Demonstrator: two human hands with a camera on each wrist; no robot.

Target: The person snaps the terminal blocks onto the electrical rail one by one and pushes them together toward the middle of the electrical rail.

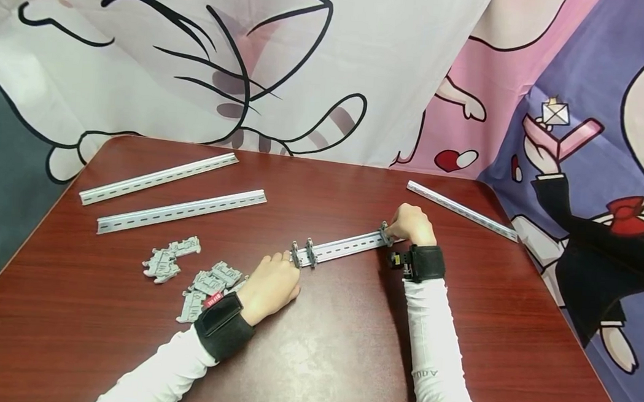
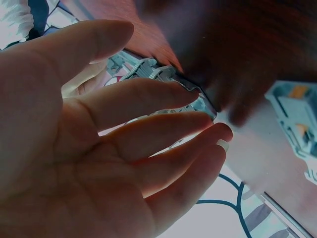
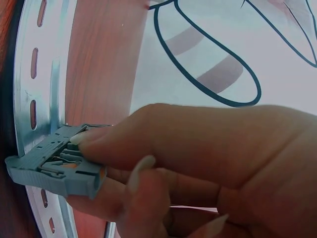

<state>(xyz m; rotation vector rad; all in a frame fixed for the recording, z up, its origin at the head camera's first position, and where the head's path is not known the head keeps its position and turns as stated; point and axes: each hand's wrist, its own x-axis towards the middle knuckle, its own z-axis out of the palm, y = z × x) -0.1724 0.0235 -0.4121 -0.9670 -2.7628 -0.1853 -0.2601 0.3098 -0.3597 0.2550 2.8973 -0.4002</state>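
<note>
We pinched a grey clip (image 3: 54,168) in our right hand (image 1: 411,224) onto the rail (image 1: 347,247); left hand (image 1: 269,284), fingers relaxed, steadied its end. Next probably needs a firm press.

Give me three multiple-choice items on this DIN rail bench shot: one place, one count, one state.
1. Where does the heap of loose grey plastic terminal blocks lie?
A. left of the left hand
B. beyond the right hand
C. on the far rails

2. How many slotted silver metal rails lie on the dark red wooden table?
A. two
B. three
C. four

3. What is the right hand doing?
A. lying flat on the table
B. pinching a grey terminal block at the worked rail
C. lifting a spare rail

Answers:
1 A: the heap sits just left of the left hand.
2 C: two far left, one far right, one between the hands.
3 B: the right wrist view shows fingertips gripping the block against the rail.
</note>
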